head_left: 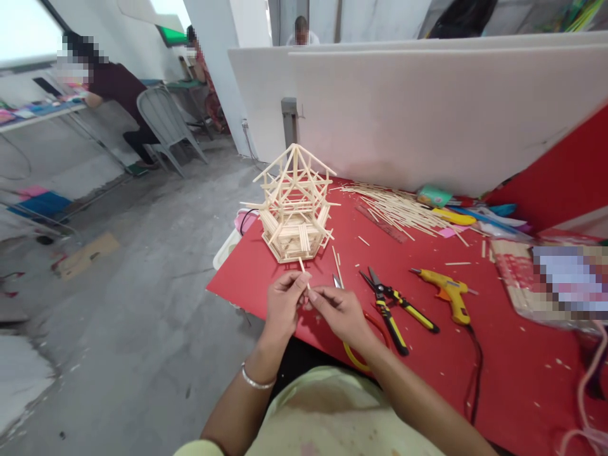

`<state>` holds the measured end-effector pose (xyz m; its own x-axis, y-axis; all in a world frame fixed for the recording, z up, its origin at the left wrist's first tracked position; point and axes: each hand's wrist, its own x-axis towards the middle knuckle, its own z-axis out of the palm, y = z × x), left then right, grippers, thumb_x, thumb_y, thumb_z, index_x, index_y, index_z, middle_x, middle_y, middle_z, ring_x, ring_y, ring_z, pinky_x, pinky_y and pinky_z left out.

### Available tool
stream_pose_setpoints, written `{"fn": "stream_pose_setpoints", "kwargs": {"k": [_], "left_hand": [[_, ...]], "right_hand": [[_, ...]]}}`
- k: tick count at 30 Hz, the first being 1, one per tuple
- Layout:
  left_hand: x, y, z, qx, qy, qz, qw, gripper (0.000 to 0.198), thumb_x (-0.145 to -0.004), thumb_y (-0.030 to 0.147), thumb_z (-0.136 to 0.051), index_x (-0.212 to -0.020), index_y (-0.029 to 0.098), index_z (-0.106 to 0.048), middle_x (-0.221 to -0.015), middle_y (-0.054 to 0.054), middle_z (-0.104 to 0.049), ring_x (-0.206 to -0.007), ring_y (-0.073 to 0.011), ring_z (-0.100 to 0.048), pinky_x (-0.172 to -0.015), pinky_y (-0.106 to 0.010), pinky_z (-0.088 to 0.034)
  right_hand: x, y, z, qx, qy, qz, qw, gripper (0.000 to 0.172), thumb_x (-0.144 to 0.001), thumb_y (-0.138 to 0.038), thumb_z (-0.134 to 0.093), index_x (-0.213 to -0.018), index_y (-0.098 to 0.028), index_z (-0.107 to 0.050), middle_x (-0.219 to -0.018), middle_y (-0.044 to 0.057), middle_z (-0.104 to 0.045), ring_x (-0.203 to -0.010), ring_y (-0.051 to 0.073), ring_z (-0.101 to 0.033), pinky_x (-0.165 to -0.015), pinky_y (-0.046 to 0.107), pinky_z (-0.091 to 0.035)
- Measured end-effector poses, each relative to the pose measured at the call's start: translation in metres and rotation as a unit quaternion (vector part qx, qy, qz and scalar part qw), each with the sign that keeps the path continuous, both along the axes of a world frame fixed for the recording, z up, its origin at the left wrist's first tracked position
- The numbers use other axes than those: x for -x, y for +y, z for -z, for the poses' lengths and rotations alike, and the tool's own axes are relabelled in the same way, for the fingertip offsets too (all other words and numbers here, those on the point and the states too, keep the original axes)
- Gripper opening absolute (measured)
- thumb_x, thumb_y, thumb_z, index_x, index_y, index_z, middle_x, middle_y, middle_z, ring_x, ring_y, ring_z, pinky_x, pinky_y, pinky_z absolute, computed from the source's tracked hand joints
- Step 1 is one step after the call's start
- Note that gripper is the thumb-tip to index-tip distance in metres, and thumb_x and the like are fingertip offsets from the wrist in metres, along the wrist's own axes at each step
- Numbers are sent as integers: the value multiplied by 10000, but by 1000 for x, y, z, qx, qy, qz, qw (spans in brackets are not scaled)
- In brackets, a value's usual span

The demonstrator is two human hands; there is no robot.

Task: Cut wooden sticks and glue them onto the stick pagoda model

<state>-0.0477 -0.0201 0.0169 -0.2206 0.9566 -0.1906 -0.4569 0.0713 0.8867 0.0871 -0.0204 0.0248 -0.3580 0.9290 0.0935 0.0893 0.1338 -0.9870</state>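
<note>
Between the fingertips of both hands is a short thin wooden stick (302,265), its upper end pointing toward the model. My left hand (286,296) pinches it around the middle, and my right hand (335,308) is closed on its lower end. Just beyond them stands a small pavilion model (297,209) built of pale sticks, with a pointed roof frame over a many-sided base. Scissors (354,354) with orange and yellow handles lie partly hidden under my right hand and forearm. Black-and-yellow pliers (392,307) rest to the right of that hand.
A yellow glue gun (449,292) with a black cord lies on the red table (517,367). Loose sticks (394,206) are heaped at the back beside a ruler (380,223). White boards (427,120) stand behind the table. At left, a person (116,88) sits near a grey chair (166,117).
</note>
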Motion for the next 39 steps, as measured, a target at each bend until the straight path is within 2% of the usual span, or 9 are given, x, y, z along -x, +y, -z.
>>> {"fn": "stream_pose_setpoints", "kwargs": {"k": [4, 7, 12, 17, 24, 31, 39], "left_hand": [[-3, -2, -2, 2, 1, 28, 1000, 266, -731, 390, -792, -793, 146, -707, -554, 45, -554, -439, -40, -476, -438, -157, -394], [-4, -3, -3, 5, -4, 52, 999, 268, -746, 386, -783, -798, 137, -695, -545, 40, -551, -454, -45, -507, -450, -145, -404], [-4, -3, -2, -21, -14, 38, 999, 285, -821, 435, -706, -851, 162, -630, -627, 19, -623, -361, -41, -467, -327, -147, -319], [-1, 1, 0, -14, 12, 27, 999, 318, -767, 407, -764, -926, 157, -649, -683, 4, -650, -462, -81, -576, -361, -162, -418], [22, 27, -1, 14, 37, -38, 998, 340, -711, 420, -796, -838, 133, -665, -648, 5, -651, -420, -59, -530, -336, -154, -361], [31, 57, -4, -4, 94, -32, 995, 370, -720, 464, -770, -816, 118, -680, -642, -22, -671, -404, -72, -543, -331, -171, -354], [28, 70, -1, -30, 174, -22, 984, 344, -762, 463, -729, -737, 123, -678, -649, -44, -683, -393, -89, -558, -320, -183, -348]], "right_hand": [[-3, 2, 2, -1, 2, 12, 1000, 324, -930, -438, -554, -800, -185, -706, -721, 1, -702, -640, 121, -622, -610, 209, -489], [-6, 4, 3, -10, 4, 3, 1000, 326, -940, -430, -542, -796, -181, -697, -741, 4, -701, -684, 129, -633, -655, 215, -490], [-21, 2, 0, -44, -58, 11, 997, 343, -957, -415, -517, -785, -173, -689, -706, 0, -672, -645, 123, -588, -631, 218, -443], [-50, 1, 4, -53, -120, 49, 990, 325, -956, -393, -514, -762, -180, -664, -667, -17, -623, -635, 123, -563, -620, 225, -409], [-80, -6, 27, -18, -157, 74, 985, 304, -952, -410, -517, -849, -198, -708, -767, 4, -704, -715, 156, -637, -674, 243, -442], [-79, -13, 39, -40, -169, 44, 984, 287, -952, -407, -521, -899, -214, -727, -803, 6, -716, -718, 153, -640, -679, 245, -445], [-86, -16, 53, -25, -180, 20, 983, 287, -959, -392, -503, -925, -218, -730, -854, 20, -739, -764, 166, -667, -728, 254, -464]]}}
